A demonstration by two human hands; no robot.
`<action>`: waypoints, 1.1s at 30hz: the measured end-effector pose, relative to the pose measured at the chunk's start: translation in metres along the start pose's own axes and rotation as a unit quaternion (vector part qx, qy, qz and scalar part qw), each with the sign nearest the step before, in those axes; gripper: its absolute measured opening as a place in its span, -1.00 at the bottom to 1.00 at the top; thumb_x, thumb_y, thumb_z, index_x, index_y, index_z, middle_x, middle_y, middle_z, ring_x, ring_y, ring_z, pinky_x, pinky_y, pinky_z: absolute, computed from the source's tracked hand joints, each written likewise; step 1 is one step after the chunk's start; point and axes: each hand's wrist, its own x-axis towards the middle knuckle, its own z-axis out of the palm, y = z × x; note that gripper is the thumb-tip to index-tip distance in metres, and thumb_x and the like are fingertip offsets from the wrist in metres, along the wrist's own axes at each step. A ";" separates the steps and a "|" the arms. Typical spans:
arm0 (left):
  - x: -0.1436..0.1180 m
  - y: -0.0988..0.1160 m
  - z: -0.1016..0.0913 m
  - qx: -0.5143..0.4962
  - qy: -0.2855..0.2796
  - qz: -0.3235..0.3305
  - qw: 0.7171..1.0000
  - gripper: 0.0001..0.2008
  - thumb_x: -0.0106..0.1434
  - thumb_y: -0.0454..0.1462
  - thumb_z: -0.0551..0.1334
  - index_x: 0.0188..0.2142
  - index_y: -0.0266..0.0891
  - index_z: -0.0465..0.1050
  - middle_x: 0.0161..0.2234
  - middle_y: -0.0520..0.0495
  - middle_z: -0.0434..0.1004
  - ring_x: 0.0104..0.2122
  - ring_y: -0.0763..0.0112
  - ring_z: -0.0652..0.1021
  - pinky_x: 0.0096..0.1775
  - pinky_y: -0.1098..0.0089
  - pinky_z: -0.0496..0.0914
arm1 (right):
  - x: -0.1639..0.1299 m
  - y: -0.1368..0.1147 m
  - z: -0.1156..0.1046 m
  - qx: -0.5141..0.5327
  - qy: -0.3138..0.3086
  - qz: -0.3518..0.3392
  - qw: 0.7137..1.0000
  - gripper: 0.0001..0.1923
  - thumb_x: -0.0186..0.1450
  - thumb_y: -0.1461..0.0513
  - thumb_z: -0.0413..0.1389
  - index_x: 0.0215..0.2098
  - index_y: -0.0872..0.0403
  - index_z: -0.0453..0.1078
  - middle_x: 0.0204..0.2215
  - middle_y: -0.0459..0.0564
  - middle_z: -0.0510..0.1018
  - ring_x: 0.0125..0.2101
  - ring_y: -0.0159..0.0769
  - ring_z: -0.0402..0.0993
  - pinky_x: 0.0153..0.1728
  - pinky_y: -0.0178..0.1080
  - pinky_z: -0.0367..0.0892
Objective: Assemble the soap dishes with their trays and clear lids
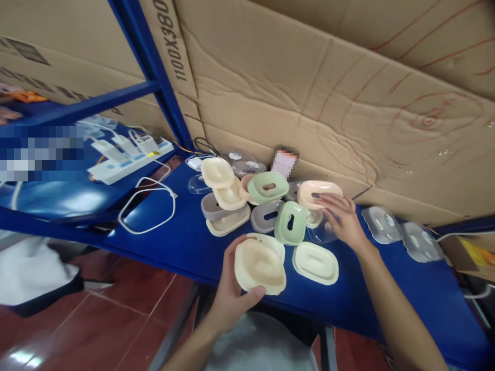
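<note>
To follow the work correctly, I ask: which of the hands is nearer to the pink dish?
Right. The right hand is at the pink dish, overlapping its near edge; the left hand is farther, toward the left, holding a cream dish.

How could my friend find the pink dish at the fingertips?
Find the blue table in front of the big cardboard wall. At the right end of the dish pile, the right grip touches the pink dish. Its colour sets it apart from the nearby green dish.
</note>
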 end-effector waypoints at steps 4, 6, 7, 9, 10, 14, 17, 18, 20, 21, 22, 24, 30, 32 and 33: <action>-0.001 -0.004 0.009 0.020 0.002 -0.004 1.000 -0.06 0.00 -0.14 0.62 0.36 0.09 0.37 0.34 -0.20 0.41 0.27 -0.22 0.51 0.23 0.00 0.50 | 0.009 0.033 0.006 0.007 0.031 0.015 0.999 -0.54 0.58 0.06 0.00 0.32 0.02 0.46 0.37 0.14 0.48 0.43 -0.04 0.28 0.43 0.16 0.17; -0.002 -0.010 0.010 0.035 0.002 0.002 0.999 -0.05 0.03 -0.12 0.61 0.38 0.07 0.33 0.34 -0.22 0.40 0.27 -0.22 0.51 0.23 -0.03 0.49 | 0.001 0.041 0.011 0.007 0.047 0.029 0.998 -0.48 0.56 0.02 0.04 0.40 0.01 0.37 0.41 0.15 0.42 0.47 -0.02 0.21 0.46 0.19 0.14; -0.003 -0.013 0.011 0.043 0.001 0.006 0.999 -0.05 0.05 -0.11 0.60 0.39 0.06 0.30 0.35 -0.23 0.39 0.27 -0.22 0.51 0.22 -0.04 0.49 | -0.005 0.044 0.014 0.011 0.052 0.038 0.998 -0.45 0.55 0.01 0.06 0.43 0.00 0.33 0.43 0.15 0.39 0.48 -0.01 0.19 0.46 0.20 0.14; -0.004 -0.017 0.012 0.059 -0.005 0.017 0.998 -0.05 0.09 -0.09 0.58 0.40 0.01 0.25 0.35 -0.26 0.38 0.27 -0.20 0.52 0.21 -0.06 0.50 | -0.019 0.051 0.018 0.027 0.062 0.058 0.996 -0.39 0.53 -0.02 0.10 0.47 -0.03 0.27 0.46 0.16 0.33 0.49 0.00 0.17 0.47 0.21 0.14; -0.004 -0.017 0.013 0.066 -0.008 0.024 0.997 -0.06 0.11 -0.08 0.58 0.40 0.00 0.22 0.36 -0.27 0.37 0.27 -0.18 0.52 0.21 -0.06 0.50 | -0.026 0.055 0.020 0.035 0.066 0.068 0.995 -0.37 0.53 -0.03 0.11 0.48 -0.04 0.26 0.47 0.17 0.31 0.49 0.01 0.17 0.47 0.21 0.14; 0.003 -0.014 0.029 0.108 -0.015 0.041 0.993 -0.14 0.15 -0.12 0.58 0.33 0.00 0.19 0.36 -0.28 0.37 0.30 -0.10 0.52 0.22 -0.02 0.51 | -0.048 0.069 0.020 0.055 0.072 0.098 0.991 -0.38 0.53 -0.04 0.11 0.48 -0.06 0.27 0.48 0.16 0.30 0.49 0.01 0.19 0.48 0.21 0.14; 0.023 -0.014 0.055 0.164 -0.037 0.091 0.981 -0.14 0.17 -0.14 0.58 0.31 -0.02 0.14 0.38 -0.32 0.35 0.33 -0.08 0.50 0.25 -0.05 0.49 | -0.060 0.075 0.014 0.049 0.085 0.109 0.989 -0.40 0.54 -0.04 0.08 0.47 -0.06 0.27 0.46 0.16 0.32 0.48 -0.01 0.21 0.47 0.18 0.16; 0.033 -0.015 0.065 0.194 -0.044 0.125 0.972 -0.12 0.17 -0.12 0.59 0.32 -0.04 0.13 0.39 -0.35 0.33 0.36 -0.09 0.46 0.28 -0.08 0.45 | -0.064 0.078 0.011 0.043 0.089 0.108 0.989 -0.41 0.55 -0.03 0.07 0.47 -0.05 0.28 0.46 0.17 0.33 0.48 -0.01 0.21 0.47 0.18 0.17; 0.054 -0.020 0.084 0.286 -0.049 0.200 0.936 -0.10 0.16 -0.07 0.59 0.32 -0.10 0.13 0.42 -0.40 0.30 0.44 -0.15 0.36 0.36 -0.18 0.31 | -0.075 0.088 0.005 0.008 0.103 0.115 0.988 -0.43 0.57 -0.02 0.02 0.45 -0.01 0.30 0.44 0.20 0.35 0.47 0.00 0.22 0.45 0.19 0.18; 0.064 -0.023 0.092 0.344 -0.050 0.227 0.910 -0.10 0.17 -0.04 0.58 0.32 -0.13 0.14 0.42 -0.42 0.31 0.46 -0.17 0.31 0.39 -0.23 0.23 | -0.082 0.094 0.001 -0.025 0.115 0.127 0.985 -0.44 0.57 -0.01 -0.02 0.43 0.02 0.32 0.43 0.22 0.36 0.46 0.02 0.23 0.44 0.21 0.17; 0.074 -0.026 0.099 0.402 -0.051 0.242 0.882 -0.11 0.18 -0.01 0.57 0.32 -0.15 0.16 0.42 -0.43 0.32 0.47 -0.20 0.29 0.40 -0.26 0.17 | -0.089 0.102 -0.002 -0.067 0.128 0.149 0.978 -0.45 0.58 -0.01 -0.04 0.41 0.04 0.35 0.43 0.25 0.36 0.46 0.06 0.23 0.44 0.25 0.15; 0.089 -0.033 0.106 0.499 -0.047 0.242 0.831 -0.14 0.22 0.06 0.53 0.32 -0.20 0.21 0.41 -0.47 0.33 0.45 -0.26 0.30 0.39 -0.29 0.11 | -0.106 0.119 -0.008 -0.159 0.151 0.217 0.951 -0.42 0.56 -0.03 -0.03 0.39 0.09 0.37 0.43 0.32 0.33 0.45 0.19 0.21 0.41 0.38 0.08; 0.100 -0.049 0.100 0.623 0.001 0.228 0.749 -0.17 0.39 0.11 0.35 0.44 -0.29 0.20 0.41 -0.52 0.29 0.39 -0.34 0.33 0.35 -0.27 0.11 | -0.135 0.154 -0.027 -0.135 0.155 0.358 0.911 -0.17 0.34 -0.20 0.20 0.38 0.13 0.39 0.39 0.40 0.37 0.40 0.32 0.23 0.35 0.39 0.14; 0.096 -0.048 0.100 0.629 -0.004 0.233 0.742 -0.16 0.42 0.09 0.32 0.48 -0.31 0.15 0.42 -0.54 0.27 0.38 -0.35 0.34 0.35 -0.28 0.11 | -0.136 0.150 -0.035 -0.080 0.192 0.366 0.907 -0.17 0.32 -0.21 0.23 0.33 0.17 0.45 0.31 0.41 0.47 0.34 0.23 0.34 0.38 0.26 0.17; 0.092 -0.045 0.100 0.626 -0.009 0.239 0.742 -0.18 0.43 0.07 0.32 0.48 -0.31 0.15 0.42 -0.54 0.26 0.38 -0.36 0.34 0.34 -0.29 0.12 | -0.137 0.142 -0.039 -0.063 0.206 0.372 0.903 -0.18 0.34 -0.20 0.22 0.33 0.18 0.46 0.28 0.41 0.51 0.31 0.19 0.40 0.36 0.22 0.21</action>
